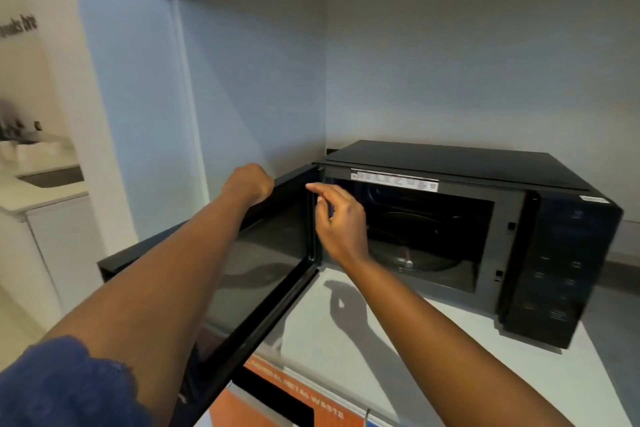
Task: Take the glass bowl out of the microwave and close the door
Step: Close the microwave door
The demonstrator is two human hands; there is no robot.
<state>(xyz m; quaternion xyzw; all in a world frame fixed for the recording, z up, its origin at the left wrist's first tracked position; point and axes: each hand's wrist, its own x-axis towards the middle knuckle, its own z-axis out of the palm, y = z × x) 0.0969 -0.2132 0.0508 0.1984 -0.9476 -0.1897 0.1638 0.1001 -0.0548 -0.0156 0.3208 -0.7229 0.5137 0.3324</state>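
Note:
The black microwave (pixel 568 253) stands in a wall alcove on a white counter (pixel 450 357). Its door (pixel 263 274) is swung wide open to the left. Inside the dark cavity sits a clear glass bowl (pixel 415 253); its curved rim and base show faintly, and part of it is hidden behind my right hand. My left hand (pixel 247 184) curls over the door's top edge, fingers hidden behind it. My right hand (pixel 337 218) hovers in front of the cavity's left side with fingers apart and nothing in it, apart from the bowl.
The alcove's blue-grey walls close in behind and left of the microwave, with a soffit overhead. An orange waste-bin label (pixel 294 406) runs below the counter's front edge. Far left is another white counter with a sink (pixel 52 177).

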